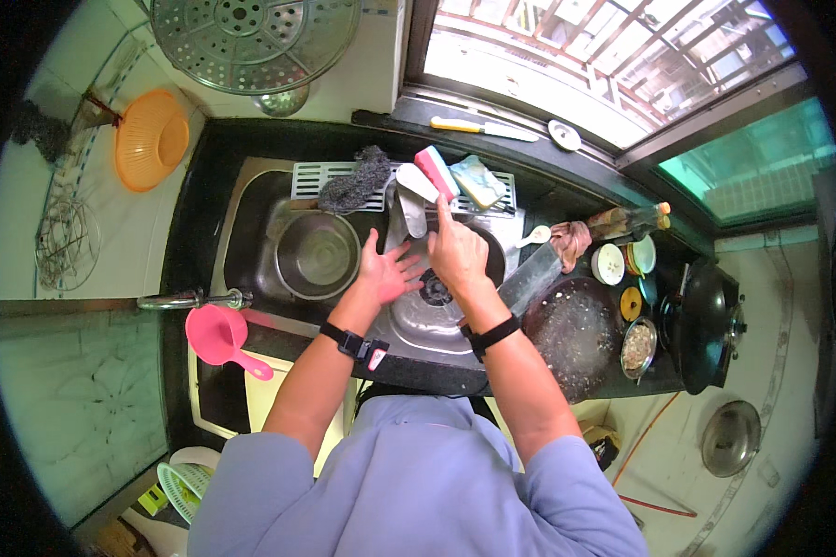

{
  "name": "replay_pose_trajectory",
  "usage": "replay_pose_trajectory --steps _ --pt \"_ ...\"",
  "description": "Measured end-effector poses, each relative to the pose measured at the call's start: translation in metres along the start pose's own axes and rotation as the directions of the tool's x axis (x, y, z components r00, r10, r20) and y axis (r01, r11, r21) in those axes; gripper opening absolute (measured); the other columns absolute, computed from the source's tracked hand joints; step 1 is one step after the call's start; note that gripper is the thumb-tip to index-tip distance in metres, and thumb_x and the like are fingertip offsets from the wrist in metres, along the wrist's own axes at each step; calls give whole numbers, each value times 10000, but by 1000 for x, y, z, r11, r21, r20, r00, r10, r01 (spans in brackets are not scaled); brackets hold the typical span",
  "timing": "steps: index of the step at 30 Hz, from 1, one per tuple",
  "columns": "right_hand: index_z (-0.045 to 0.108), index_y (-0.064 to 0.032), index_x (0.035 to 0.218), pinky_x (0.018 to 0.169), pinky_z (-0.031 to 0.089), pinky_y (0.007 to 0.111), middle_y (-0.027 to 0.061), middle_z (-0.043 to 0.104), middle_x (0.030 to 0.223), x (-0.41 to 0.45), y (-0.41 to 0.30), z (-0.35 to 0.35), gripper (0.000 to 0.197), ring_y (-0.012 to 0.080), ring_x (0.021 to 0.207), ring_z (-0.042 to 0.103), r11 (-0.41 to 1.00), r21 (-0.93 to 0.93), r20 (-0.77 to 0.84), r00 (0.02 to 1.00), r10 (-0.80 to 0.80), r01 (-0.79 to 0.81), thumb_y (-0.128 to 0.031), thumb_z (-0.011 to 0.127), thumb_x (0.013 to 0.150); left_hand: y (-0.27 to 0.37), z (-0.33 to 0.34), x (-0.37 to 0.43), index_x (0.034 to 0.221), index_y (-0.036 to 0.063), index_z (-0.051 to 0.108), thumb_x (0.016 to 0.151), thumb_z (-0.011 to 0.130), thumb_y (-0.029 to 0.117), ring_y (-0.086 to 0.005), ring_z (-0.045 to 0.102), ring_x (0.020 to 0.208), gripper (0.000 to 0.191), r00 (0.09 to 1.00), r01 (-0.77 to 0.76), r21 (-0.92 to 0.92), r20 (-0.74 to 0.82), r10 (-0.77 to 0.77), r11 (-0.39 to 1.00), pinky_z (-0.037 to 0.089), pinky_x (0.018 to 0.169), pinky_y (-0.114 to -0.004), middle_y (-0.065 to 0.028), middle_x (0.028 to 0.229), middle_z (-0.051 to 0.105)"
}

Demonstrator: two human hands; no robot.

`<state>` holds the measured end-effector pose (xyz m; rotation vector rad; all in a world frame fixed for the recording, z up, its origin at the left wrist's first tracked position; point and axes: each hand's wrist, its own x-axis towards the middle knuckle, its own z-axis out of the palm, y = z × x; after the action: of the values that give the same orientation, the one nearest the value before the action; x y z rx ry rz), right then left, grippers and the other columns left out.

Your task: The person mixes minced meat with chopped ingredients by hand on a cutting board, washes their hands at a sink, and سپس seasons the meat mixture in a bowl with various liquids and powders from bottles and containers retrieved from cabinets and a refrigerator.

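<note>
My left hand (389,273) is palm up over the divider of the steel double sink, fingers spread and nothing in it. Beside it, my right hand (462,254) is above the right basin (418,324), its index finger extended and the other fingers curled. That fingertip overlaps the lower end of a white spoon-like utensil (416,182) and lies close to a pink-and-blue sponge (437,173); contact is unclear. A slotted white rack (308,182) also bears a dark mesh scrubber (357,182) and a pale blue-and-yellow sponge (478,182). A round metal pot (318,255) sits in the left basin.
A pink dipper (216,335) is beside the faucet (195,299). Right of the sink are a clear plastic bag (533,275), a speckled dark round board (571,334), small bowls (607,264) and a black wok (700,327). On the sill lies a yellow-handled knife (484,128).
</note>
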<state>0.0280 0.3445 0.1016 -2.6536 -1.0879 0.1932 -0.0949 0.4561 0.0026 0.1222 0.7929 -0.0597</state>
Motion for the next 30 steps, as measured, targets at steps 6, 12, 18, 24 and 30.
replay_pose_trajectory --steps 6,12,18,24,30 --pt "524 -4 1509 1133 449 456 272 595 1445 -43 -17 57 684 458 1301 591 683 729 -115 992 55 46 -530 482 1073 -20 18 -21 1582 75 355 802 629 889 -457 651 1147 1160 974 53 139 211 -82 989 469 1040 -677 -229 1361 602" --pt "262 17 1660 1246 257 400 306 453 1599 -54 -30 60 946 402 1534 375 496 796 313 938 151 -345 -725 237 1074 -30 33 -1 915 99 596 949 750 353 -318 689 768 299 982 88 231 141 -123 969 590 751 -477 -129 917 711" --pt "367 97 1576 1273 234 418 384 296 1646 -61 -7 75 949 472 1547 310 608 762 205 974 97 -221 -699 212 1084 -47 17 14 859 108 610 930 736 284 -300 660 715 228 996 59 218 48 -71 974 572 699 -469 -113 827 677" --pt "607 74 1282 1104 407 448 316 633 1271 -89 -9 69 780 413 1259 577 504 827 242 967 83 -251 -600 244 1131 -49 8 44 803 116 625 911 721 216 -282 631 661 175 997 -30 185 -61 42 982 555 647 -461 -97 736 643" --pt "677 9 1307 1025 476 356 116 691 1261 -108 36 72 634 194 1164 614 306 888 340 938 67 -344 -548 432 1131 -76 24 65 932 87 692 982 623 209 -306 633 754 149 977 34 269 -210 24 962 546 732 -535 -129 806 635"
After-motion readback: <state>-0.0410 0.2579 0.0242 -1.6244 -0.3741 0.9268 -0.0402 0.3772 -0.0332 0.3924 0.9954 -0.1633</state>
